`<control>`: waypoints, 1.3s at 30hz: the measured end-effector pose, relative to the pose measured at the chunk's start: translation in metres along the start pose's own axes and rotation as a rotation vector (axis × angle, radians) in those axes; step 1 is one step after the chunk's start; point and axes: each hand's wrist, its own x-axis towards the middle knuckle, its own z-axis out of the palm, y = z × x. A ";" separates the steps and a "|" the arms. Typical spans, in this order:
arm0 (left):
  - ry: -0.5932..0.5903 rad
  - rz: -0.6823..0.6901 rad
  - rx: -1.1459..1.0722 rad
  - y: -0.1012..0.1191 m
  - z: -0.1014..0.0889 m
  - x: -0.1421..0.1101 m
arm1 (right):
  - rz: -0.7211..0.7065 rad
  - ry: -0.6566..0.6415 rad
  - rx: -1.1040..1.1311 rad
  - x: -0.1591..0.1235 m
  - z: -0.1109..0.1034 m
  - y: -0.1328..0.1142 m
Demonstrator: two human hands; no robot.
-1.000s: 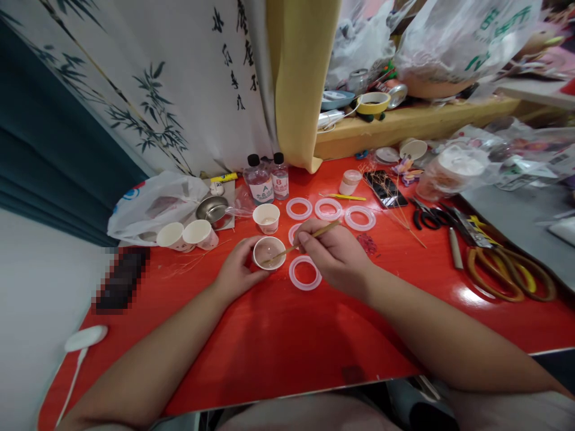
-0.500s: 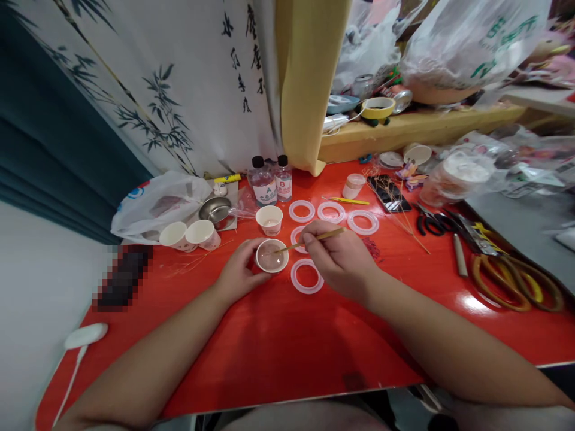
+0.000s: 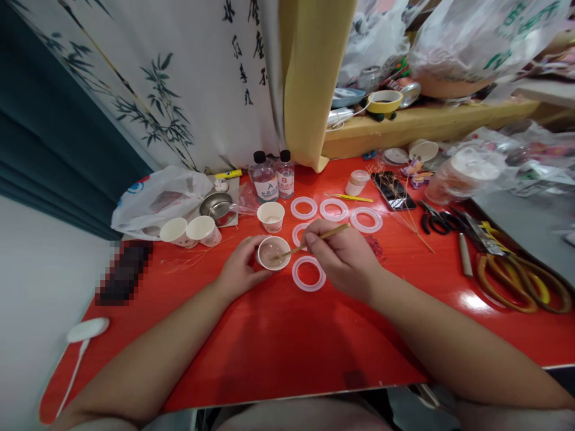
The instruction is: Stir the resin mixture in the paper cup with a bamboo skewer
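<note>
My left hand [image 3: 242, 269] is wrapped around a small paper cup [image 3: 274, 267] of cloudy pinkish liquid [image 3: 268, 251]. Pinched in my right hand [image 3: 344, 254] is a thin wooden stick [image 3: 321, 235], its lower end dipped in that liquid. Just behind the held cup stands another paper cup [image 3: 271, 216]. Several pale ring-shaped silicone molds [image 3: 309, 274] lie about my right hand, one partly hidden by its fingers. Two bottles with black caps, one marked A [image 3: 265, 181] and one marked B [image 3: 286, 176], stand at the back.
On the left are two paper cups [image 3: 203, 230], a metal bowl [image 3: 217, 206] and a plastic bag [image 3: 166, 200]. To the right lie a phone [image 3: 393, 190], dried twigs [image 3: 415, 230], black-handled pliers [image 3: 435, 220] and big scissors [image 3: 516, 281]. A small jar [image 3: 357, 182] stands behind the molds.
The stick's dipped end has shifted slightly within the cup, toward its near side. Both hands keep their hold, and the whole view has shifted a little.
</note>
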 end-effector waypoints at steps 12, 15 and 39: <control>-0.020 -0.019 -0.009 -0.001 -0.001 0.000 | 0.027 0.018 -0.025 0.000 0.002 -0.001; -0.021 -0.020 -0.008 -0.001 -0.001 -0.001 | 0.020 0.022 -0.002 0.000 0.001 0.000; -0.005 -0.002 -0.004 0.003 -0.001 0.000 | -0.023 0.021 0.006 -0.001 0.003 -0.003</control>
